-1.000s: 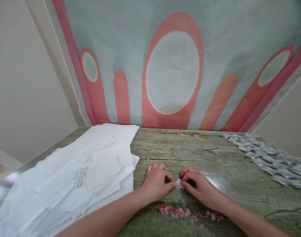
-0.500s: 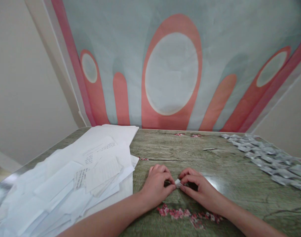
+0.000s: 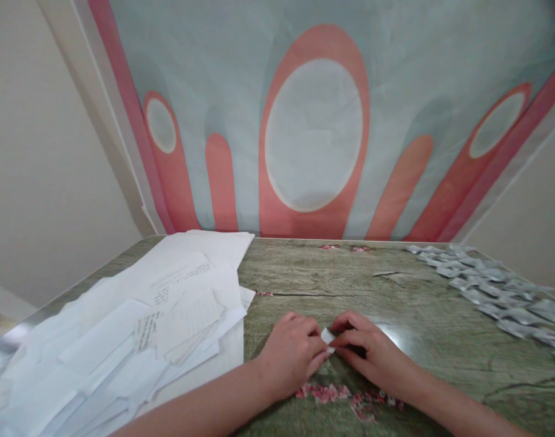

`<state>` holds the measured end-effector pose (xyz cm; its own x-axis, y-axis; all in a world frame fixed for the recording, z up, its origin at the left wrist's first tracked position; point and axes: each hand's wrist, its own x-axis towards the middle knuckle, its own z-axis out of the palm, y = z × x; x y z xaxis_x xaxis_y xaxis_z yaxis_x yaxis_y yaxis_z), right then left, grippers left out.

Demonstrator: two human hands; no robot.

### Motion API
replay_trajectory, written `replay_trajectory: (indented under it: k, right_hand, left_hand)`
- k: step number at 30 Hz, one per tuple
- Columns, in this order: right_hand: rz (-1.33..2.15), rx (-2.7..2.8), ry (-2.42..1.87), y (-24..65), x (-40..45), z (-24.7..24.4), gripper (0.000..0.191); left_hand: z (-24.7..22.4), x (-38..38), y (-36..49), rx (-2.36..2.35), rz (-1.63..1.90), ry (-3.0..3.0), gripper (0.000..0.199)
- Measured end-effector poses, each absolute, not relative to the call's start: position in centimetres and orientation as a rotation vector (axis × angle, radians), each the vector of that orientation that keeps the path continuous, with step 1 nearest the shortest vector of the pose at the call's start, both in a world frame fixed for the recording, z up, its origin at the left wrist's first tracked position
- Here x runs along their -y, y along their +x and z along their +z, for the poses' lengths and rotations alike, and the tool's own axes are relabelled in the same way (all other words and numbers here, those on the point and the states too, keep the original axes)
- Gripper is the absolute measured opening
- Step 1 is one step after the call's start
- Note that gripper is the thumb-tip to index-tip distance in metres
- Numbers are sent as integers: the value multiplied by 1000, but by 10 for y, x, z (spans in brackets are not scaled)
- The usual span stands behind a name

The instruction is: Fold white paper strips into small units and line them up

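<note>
A small piece of folded white paper (image 3: pixel 326 336) is pinched between my two hands, low over the wood-patterned table (image 3: pixel 305 273). My left hand (image 3: pixel 292 351) grips its left side, fingers curled and the back of the hand turned up. From the right, my right hand (image 3: pixel 368 345) holds the other side between thumb and fingertips. Fingers cover part of the paper, so its full shape is hidden. Pink printed blossoms (image 3: pixel 327 393) show on the tabletop just below the hands.
Loose white paper sheets (image 3: pixel 204 243) and smaller printed scraps (image 3: pixel 186 325) spread over the table's left side. Rows of grey-white twisted packets or folded papers (image 3: pixel 487 291) lie along the right edge. A teal and coral printed backdrop (image 3: pixel 314 224) stands behind the table.
My left hand has rolled over to the right, its fingers now covering more of the paper's left side. The white paper has turned more upright. My right hand stays nearly in place.
</note>
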<state>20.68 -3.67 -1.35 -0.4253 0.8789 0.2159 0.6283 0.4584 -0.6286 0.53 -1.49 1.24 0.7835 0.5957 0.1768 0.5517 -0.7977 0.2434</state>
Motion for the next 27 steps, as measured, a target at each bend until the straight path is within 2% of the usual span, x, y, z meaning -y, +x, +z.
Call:
replay_trajectory:
  k: [5, 19, 27]
  right_hand:
    - [707, 2210, -1206, 213, 36, -13, 18]
    - [886, 2079, -1256, 211, 34, -5, 13]
    - [829, 2035, -1285, 211, 31, -9, 14]
  left_hand:
    - [9, 16, 6, -891, 330, 2872, 26]
    - [6, 12, 5, -933, 412, 2625, 18]
    - [7, 6, 12, -1076, 428, 2453, 19]
